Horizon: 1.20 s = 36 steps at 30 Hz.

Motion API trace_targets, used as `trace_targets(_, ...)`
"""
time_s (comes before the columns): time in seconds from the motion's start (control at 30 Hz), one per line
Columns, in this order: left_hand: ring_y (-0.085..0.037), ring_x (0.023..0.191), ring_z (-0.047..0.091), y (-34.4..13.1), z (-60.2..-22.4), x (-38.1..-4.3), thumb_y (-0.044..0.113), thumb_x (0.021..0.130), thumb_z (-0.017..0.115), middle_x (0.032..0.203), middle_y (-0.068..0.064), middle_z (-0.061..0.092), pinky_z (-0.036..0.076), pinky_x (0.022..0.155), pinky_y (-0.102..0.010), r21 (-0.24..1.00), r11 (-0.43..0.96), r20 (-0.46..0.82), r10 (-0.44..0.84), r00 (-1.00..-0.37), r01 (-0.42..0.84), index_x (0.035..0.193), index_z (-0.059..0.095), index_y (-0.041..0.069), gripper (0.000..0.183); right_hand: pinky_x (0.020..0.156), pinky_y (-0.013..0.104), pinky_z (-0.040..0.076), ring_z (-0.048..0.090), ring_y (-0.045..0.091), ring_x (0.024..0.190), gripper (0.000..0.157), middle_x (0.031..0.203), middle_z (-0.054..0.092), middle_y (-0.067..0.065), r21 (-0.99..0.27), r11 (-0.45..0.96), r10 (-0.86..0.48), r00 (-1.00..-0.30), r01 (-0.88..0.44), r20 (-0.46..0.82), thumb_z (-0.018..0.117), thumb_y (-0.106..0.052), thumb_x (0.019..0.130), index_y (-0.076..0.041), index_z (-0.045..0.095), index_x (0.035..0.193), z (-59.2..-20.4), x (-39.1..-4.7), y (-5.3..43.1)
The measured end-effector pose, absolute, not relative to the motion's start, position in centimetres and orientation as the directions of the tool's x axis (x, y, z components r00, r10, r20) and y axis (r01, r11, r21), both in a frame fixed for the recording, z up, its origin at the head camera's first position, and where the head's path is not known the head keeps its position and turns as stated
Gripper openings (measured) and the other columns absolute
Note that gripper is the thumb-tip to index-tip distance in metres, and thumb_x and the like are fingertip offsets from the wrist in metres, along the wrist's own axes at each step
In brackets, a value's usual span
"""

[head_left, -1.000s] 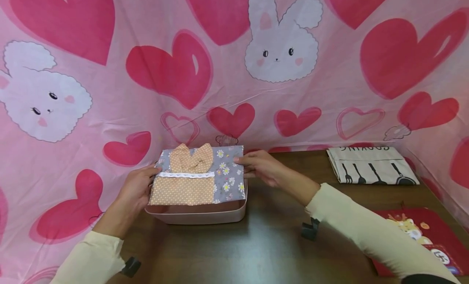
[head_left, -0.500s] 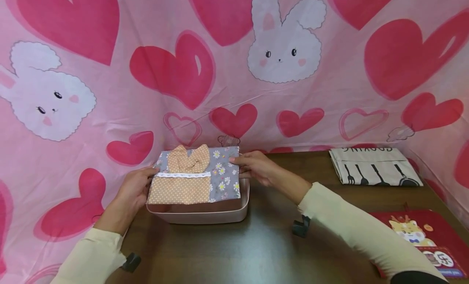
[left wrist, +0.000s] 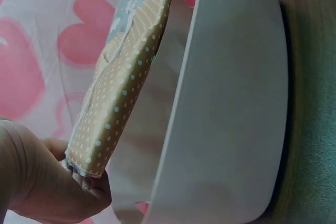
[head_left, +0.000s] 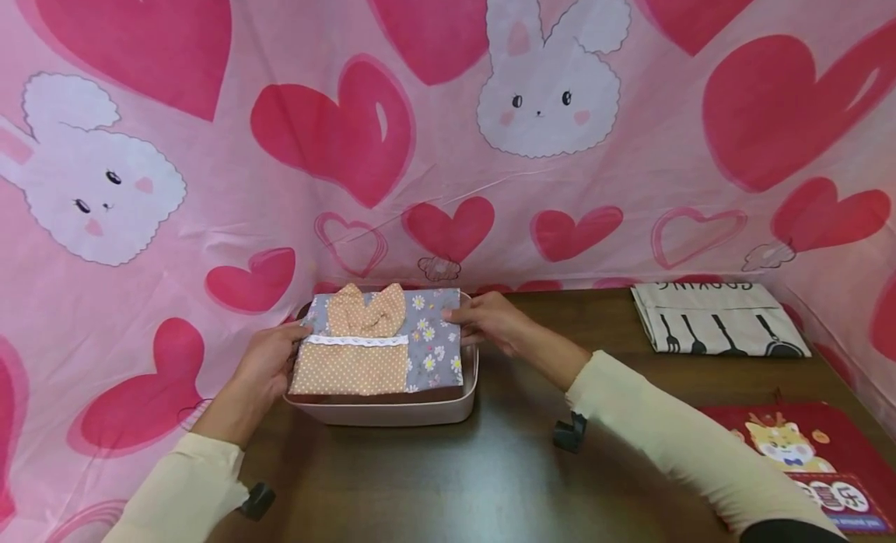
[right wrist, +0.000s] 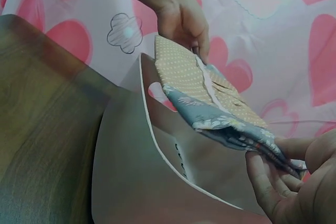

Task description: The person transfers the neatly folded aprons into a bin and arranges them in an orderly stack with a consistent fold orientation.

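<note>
A folded apron (head_left: 437, 348), grey with daisies and a tan polka-dot pocket topped by a bow, is held roughly level over a pale pink box (head_left: 399, 415). My left hand (head_left: 266, 362) pinches its left edge, thumb above and fingers beneath, as the left wrist view confirms on the apron (left wrist: 113, 111). At the opposite edge, my right hand (head_left: 498, 322) grips the layers between thumb and fingers. In the right wrist view the apron (right wrist: 181, 74) hangs above the opening of the box (right wrist: 157, 182), whose visible inside shows a few slots.
A folded cream cloth (head_left: 714, 321) printed with kitchen utensils lies at the back right of the brown table (head_left: 532, 465). Nearer, a red cloth (head_left: 847, 442) with a cartoon animal lies partly behind the right sleeve. A pink heart-print curtain (head_left: 448, 169) closes off the back and sides.
Both hands have lowered the apron a little toward the box, after shifting it slightly left. The box stays where it stood. The head view has turned slightly.
</note>
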<state>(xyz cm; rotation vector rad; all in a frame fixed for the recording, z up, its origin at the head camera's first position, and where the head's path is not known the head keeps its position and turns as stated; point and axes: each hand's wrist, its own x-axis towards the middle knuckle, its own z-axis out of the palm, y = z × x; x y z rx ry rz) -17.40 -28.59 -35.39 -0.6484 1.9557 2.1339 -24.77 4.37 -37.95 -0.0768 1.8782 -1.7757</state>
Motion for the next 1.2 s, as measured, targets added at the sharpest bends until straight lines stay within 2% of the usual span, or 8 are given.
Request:
trace_targets(0.2,-0.003,0.077,0.064,-28.3,-36.3,-17.6,0.01,0.105,0.045,0.086,0.008,0.063,0.057,0.07,-0.023,0.924,-0.071,-0.381,-0.216,-0.899,-0.375,0.153,0.032,-0.011,0.054,0.067,0.032,0.062,0.064,0.012,0.063,0.028,0.073,0.067,0.003,-0.933,0.156,-0.375,-0.855,0.323,-0.359,0.076,-0.018,0.093,0.008,0.07,0.103,-38.3,-24.7,4.2)
trace_targets(0.5,-0.004,0.067,0.062,-27.7,-36.4,-18.0,0.008,0.103,0.052,0.082,0.004,0.062,0.055,0.062,-0.023,0.924,0.046,-0.343,-0.335,-0.878,-0.379,0.147,0.04,-0.016,0.052,0.06,0.028,0.06,0.063,0.011,0.056,0.026,0.069,0.065,0.004,-0.933,0.223,-0.308,-0.888,0.283,-0.342,0.079,-0.016,0.091,0.008,0.071,0.095,-37.9,-24.6,3.8)
trace_targets(0.73,-0.009,0.067,0.063,-27.4,-36.3,-18.1,0.009,0.101,0.055,0.081,0.0,0.062,0.057,0.061,-0.028,0.912,0.056,-0.373,-0.305,-0.876,-0.407,0.144,0.041,-0.014,0.051,0.062,0.035,0.062,0.065,0.012,0.053,0.022,0.073,0.065,0.007,-0.929,0.309,-0.24,-0.929,0.203,-0.282,0.08,-0.009,0.088,0.01,0.072,0.095,-38.1,-24.4,3.5)
trace_targets(0.83,-0.012,0.077,0.06,-27.4,-36.1,-18.0,0.017,0.102,0.053,0.089,-0.004,0.06,0.054,0.069,-0.028,0.878,0.17,-0.401,-0.25,-0.881,-0.448,0.143,0.039,-0.013,0.052,0.065,0.036,0.063,0.068,0.013,0.056,0.02,0.08,0.068,0.012,-0.908,0.377,-0.222,-0.934,0.182,-0.28,0.077,-0.006,0.088,0.011,0.07,0.098,-37.8,-24.3,3.6)
trace_targets(0.93,-0.033,0.111,0.061,-27.4,-35.8,-18.0,0.025,0.104,0.047,0.124,-0.025,0.058,0.052,0.096,-0.042,0.831,0.281,-0.447,-0.177,-0.877,-0.48,0.151,0.028,-0.011,0.063,0.067,0.034,0.063,0.07,0.014,0.06,0.022,0.09,0.071,0.016,-0.88,0.438,-0.208,-0.932,0.183,-0.298,0.074,-0.006,0.09,0.009,0.068,0.104,-37.4,-24.4,4.0)
trace_targets(1.0,-0.044,0.132,0.048,-27.3,-35.7,-18.0,0.028,0.104,0.045,0.143,-0.034,0.042,0.043,0.112,-0.052,0.81,0.309,-0.475,-0.156,-0.866,-0.499,0.157,0.019,-0.009,0.07,0.066,0.032,0.063,0.071,0.014,0.062,0.024,0.096,0.072,0.018,-0.868,0.461,-0.207,-0.929,0.185,-0.308,0.074,-0.008,0.09,0.008,0.068,0.107,-37.2,-24.5,4.2)
trace_targets(1.07,-0.047,0.145,0.032,-27.2,-35.6,-17.9,0.028,0.105,0.043,0.157,-0.034,0.026,0.032,0.12,-0.059,0.806,0.301,-0.491,-0.138,-0.86,-0.509,0.159,0.01,-0.009,0.074,0.066,0.031,0.063,0.072,0.015,0.065,0.027,0.1,0.072,0.019,-0.877,0.442,-0.225,-0.923,0.188,-0.312,0.073,-0.008,0.091,0.007,0.067,0.112,-37.2,-24.8,4.6)
trace_targets(1.2,-0.029,0.127,0.047,-26.7,-35.4,-17.6,0.027,0.106,0.041,0.148,-0.026,0.038,0.04,0.117,-0.052,0.821,0.296,-0.472,-0.13,-0.872,-0.489,0.159,0.014,-0.008,0.069,0.069,0.032,0.063,0.073,0.018,0.071,0.03,0.106,0.072,0.024,-0.903,0.396,-0.268,-0.919,0.168,-0.289,0.071,-0.011,0.094,0.008,0.065,0.117,-37.3,-24.9,5.8)
